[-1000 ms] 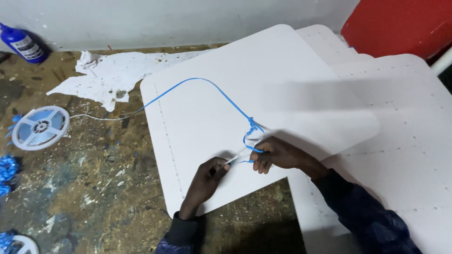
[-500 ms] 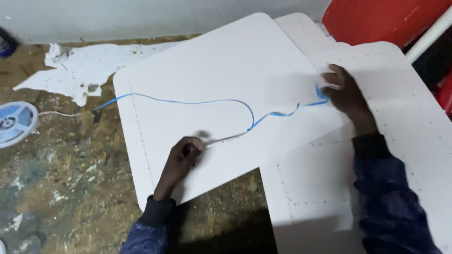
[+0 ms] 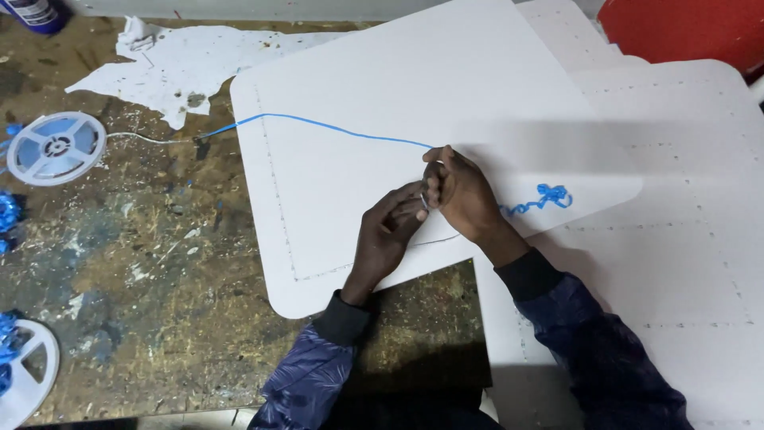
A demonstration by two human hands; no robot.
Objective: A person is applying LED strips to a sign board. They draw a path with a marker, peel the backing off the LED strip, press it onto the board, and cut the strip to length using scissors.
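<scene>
Grip, right hand [image 3: 465,195]: fingers curled and pinched shut on the blue strip [image 3: 334,128] where its run ends at the hand
Grip, left hand [image 3: 390,231]: fingertips bunched against the right hand's, closed on a thin pale strand [image 3: 436,240] that trails down and right over the panel; how tight the pinch is cannot be told
Hands together: touching, fingertip to fingertip, over the middle of the front panel
Blue strip: lies in a long shallow line across the white panel [image 3: 382,80], from the hands up and left to the panel's left edge, where it passes onto the worktop [image 3: 127,263]
Beyond the edge: the line turns pale and thin and runs on to the white reel [image 3: 56,148], which lies flat on the worktop well left of the panel
Blue curl [image 3: 545,199]: a loose tangle of blue film on the same panel, just right of the right wrist, apart from the strip
Second panel [image 3: 676,239]: white, with dotted rows, lying partly under the first one at the right
Torn white sheet [image 3: 191,64]: on the worktop above and left of the panel, its edge tucked under the panel's corner
Worktop: rough, stained and flecked with blue scraps
Sleeves: dark blue patterned, with black cuffs
</scene>
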